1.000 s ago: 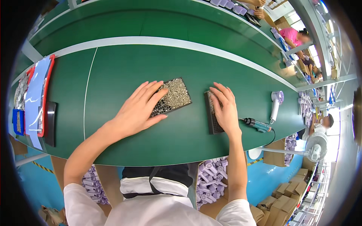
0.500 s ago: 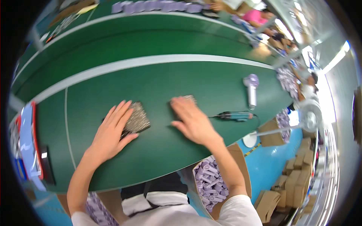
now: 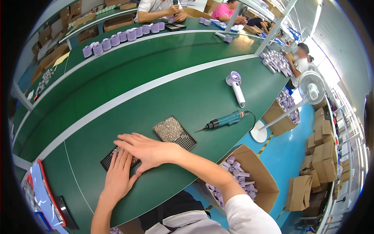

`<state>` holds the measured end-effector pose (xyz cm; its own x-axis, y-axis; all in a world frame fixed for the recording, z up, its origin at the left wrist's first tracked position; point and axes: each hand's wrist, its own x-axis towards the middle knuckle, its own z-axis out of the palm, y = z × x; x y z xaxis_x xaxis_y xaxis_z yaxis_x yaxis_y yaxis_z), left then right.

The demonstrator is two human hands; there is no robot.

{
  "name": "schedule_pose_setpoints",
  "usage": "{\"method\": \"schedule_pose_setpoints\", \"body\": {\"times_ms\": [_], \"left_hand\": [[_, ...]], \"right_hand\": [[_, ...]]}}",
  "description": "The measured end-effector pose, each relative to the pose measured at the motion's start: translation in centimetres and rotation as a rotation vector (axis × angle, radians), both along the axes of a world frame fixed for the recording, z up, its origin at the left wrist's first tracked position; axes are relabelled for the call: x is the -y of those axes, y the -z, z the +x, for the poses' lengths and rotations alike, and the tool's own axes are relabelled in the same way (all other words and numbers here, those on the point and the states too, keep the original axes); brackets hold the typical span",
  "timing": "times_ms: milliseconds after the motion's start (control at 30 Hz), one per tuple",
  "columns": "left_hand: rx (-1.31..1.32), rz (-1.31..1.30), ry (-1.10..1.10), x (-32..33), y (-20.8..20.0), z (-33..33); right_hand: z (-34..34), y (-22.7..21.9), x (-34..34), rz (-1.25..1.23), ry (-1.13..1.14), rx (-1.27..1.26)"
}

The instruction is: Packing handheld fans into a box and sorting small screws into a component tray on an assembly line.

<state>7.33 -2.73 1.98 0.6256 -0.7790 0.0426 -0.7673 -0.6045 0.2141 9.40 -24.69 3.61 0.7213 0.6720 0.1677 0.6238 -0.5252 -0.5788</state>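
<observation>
My left hand (image 3: 118, 180) lies with fingers stretched out over a black perforated tray (image 3: 105, 161). My right hand (image 3: 150, 151) reaches across to the same tray, fingers extended flat and crossing above the left fingertips. Small metal screws show around the fingers, but the hands hide much of this tray. Just to the right sits a second black tray (image 3: 188, 142), with a heap of small screws (image 3: 170, 129) over its upper left part and bare holes at its lower right. Neither hand grips anything that I can see.
A teal electric screwdriver (image 3: 226, 120) and a white-and-purple handheld fan (image 3: 236, 89) lie to the right. A cardboard box (image 3: 269, 189) of purple parts stands below the table edge, near a pedestal fan (image 3: 311, 86). Co-workers sit beyond a row of purple parts (image 3: 115, 40).
My right hand has left the right-hand tray and moved left to join my left hand over the left tray. The right tray is now uncovered. The view has tilted and turned.
</observation>
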Motion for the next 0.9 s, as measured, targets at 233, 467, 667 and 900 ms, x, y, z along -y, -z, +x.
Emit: {"method": "schedule_pose_setpoints", "body": {"times_ms": [233,467,667,900], "left_hand": [[-0.036,-0.050,-0.150,-1.0,-1.1,-1.0],[-0.013,-0.072,-0.088,1.2,0.1,-0.4],[-0.062,0.040,-0.047,-0.3,0.2,-1.4],[-0.017,0.110,-0.213,-2.2,-0.9,-2.2]], "right_hand": [[1.1,3.0,-1.4,0.134,0.009,0.002],[0.6,3.2,-1.0,0.176,0.045,0.011],[0.3,4.6,-2.5,0.206,0.071,0.086],[-0.3,4.8,-3.0,0.202,0.100,0.117]]}}
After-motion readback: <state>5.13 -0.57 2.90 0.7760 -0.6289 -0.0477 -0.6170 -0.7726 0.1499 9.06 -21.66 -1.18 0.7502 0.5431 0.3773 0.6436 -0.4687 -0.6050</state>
